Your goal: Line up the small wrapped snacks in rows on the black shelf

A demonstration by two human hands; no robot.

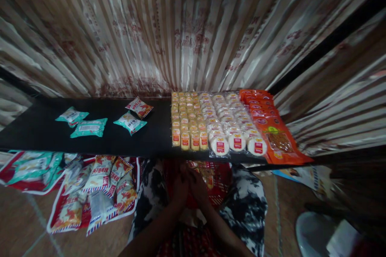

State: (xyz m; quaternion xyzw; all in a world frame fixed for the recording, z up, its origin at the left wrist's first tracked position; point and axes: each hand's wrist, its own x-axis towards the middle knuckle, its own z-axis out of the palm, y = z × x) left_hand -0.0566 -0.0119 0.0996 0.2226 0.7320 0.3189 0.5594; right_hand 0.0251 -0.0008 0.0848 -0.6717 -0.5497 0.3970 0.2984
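My left hand (180,180) and my right hand (195,179) meet in the shadow below the front edge of the black shelf (150,144). Their fingers look curled in against each other; whatever they hold, if anything, is too dark to make out. Beneath them, a red plastic basket (221,192) rests between my knees, with small yellow-wrapped snacks (208,177) inside. Above on the shelf, packaged yellow cakes (189,122) stand in rows nearest my hands. White round wrapped crackers (235,142) line up beside them, then overlapping orange snack bags (276,136) at the right.
Several small teal packets (89,127) and one red-and-white packet (139,107) lie on the shelf's left part. Below left are a red bin (54,218) of snack bags and another with teal bags (36,168). A striped curtain (169,40) hangs behind. A white stool-like object (313,233) stands lower right.
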